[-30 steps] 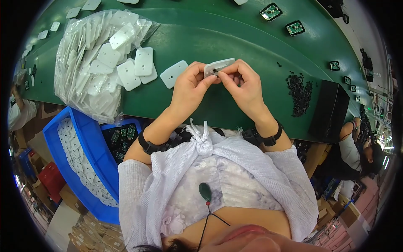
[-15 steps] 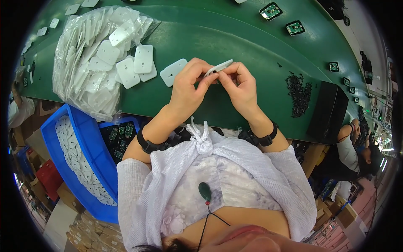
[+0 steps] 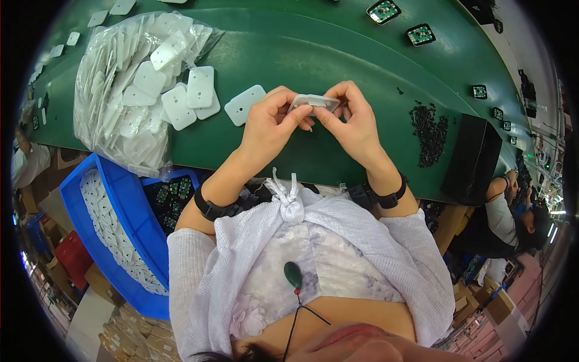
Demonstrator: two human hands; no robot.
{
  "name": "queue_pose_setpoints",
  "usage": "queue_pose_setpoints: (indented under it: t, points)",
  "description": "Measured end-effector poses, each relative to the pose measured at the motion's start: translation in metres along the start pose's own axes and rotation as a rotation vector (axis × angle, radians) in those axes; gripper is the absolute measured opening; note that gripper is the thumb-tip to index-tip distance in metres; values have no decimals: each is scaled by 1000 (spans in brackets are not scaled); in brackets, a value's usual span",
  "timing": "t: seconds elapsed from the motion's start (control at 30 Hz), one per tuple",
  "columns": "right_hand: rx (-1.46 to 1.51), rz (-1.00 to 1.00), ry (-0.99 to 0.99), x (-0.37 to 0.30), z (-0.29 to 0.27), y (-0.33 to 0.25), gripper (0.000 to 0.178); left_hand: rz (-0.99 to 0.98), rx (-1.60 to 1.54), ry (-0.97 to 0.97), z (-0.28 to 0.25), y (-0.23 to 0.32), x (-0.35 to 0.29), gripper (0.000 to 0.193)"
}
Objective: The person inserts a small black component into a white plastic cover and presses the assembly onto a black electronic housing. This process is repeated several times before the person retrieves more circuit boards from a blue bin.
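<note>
Left hand [image 3: 268, 125] pinching white plate [image 3: 316, 100], right hand [image 3: 352, 125] likewise

We can read no text, label, brand, number or sign on anything in view — nothing is legible to us.
</note>
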State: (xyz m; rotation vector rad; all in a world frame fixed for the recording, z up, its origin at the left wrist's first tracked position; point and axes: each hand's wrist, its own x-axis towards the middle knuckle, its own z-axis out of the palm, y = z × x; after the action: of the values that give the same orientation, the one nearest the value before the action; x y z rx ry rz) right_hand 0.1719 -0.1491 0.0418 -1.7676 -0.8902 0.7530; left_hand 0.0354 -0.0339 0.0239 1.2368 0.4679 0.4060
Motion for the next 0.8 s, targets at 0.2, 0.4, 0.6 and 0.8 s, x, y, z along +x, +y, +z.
queue_pose_setpoints:
  t: [0.2,0.4,0.6,0.8]
  points:
    - [-146,-17,69,6,-3,3,25,-158,-151,17,2,1,9,18]
    - [50,36,-130,29,-32,12,25,-149,-90,76,0,0,29,11]
    - [-85,-587,361,133,-109,-21,45,82,639,104,-8,-1,57,7]
    - [-1281,56,163,208,-116,-9,42,223,1168,-17,5,4,70,9]
